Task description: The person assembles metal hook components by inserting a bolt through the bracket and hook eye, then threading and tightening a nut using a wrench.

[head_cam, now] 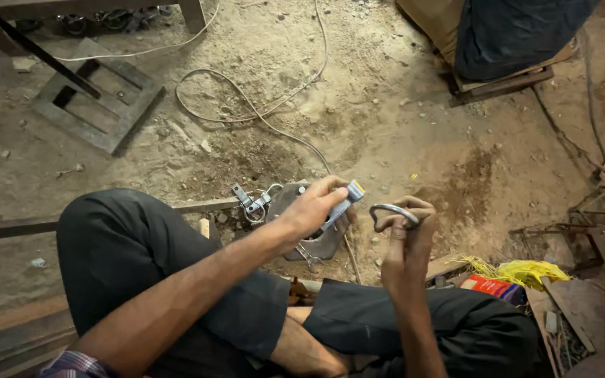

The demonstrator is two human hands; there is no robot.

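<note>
At centre frame I see the left hand clamped around a small grey flat bar, while the right hand pinches a bent metal ring just beside it. Below them lies a grey metal plate on the dirt floor, with a white cable looping toward the upper left.

dusty dirt floor — perhaps workshop

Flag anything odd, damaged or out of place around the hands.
Nothing looks broken. The left hand holds a flat grey tool; the right hand grips a bent metal ring. A loose white cable snakes over the dirt floor, and scrap metal is heaped at right.
</note>
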